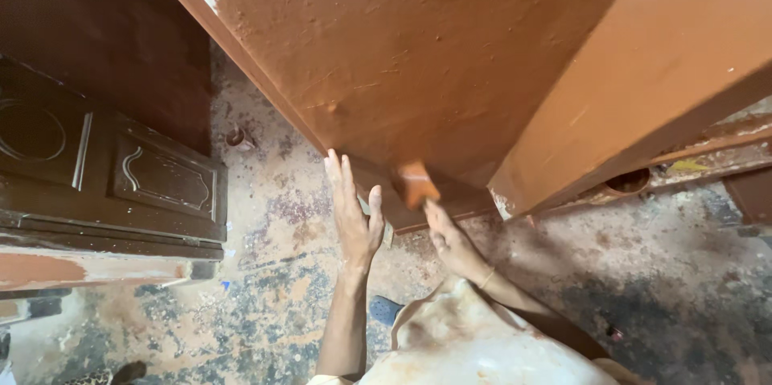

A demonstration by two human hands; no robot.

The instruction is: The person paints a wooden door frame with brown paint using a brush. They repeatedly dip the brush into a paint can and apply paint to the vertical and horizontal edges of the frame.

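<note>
Head view looks down on a large wooden panel [418,47] coated in wet-looking reddish-brown paint, leaning over a stained, paint-spattered floor [273,272]; everything below is placed relative to that panel. Against the panel's lower edge, toward its left side, the left hand [354,212] lies flat with fingers straight and together, thumb spread out, palm pressed to the wood and gripping nothing. Just to the right of it, also at the lower edge, the right hand [450,242] is closed around the handle of a paintbrush [416,184], whose head is smeared the same reddish-brown and touches the panel's painted face near the bottom. A thin bangle sits on the right wrist, and a pale, paint-stained garment [474,345] covers the person's body below both hands. To the panel's right, a second painted board [643,71] of the same colour overlaps it at an angle, and under that board's lower edge a small round container [628,182] rests on the floor. To the panel's left, well apart from the hands, a dark brown carved door [121,176] with raised mouldings lies across an unpainted support, and another small pot [238,139] stands on the floor between that door and the panel's left edge.
</note>
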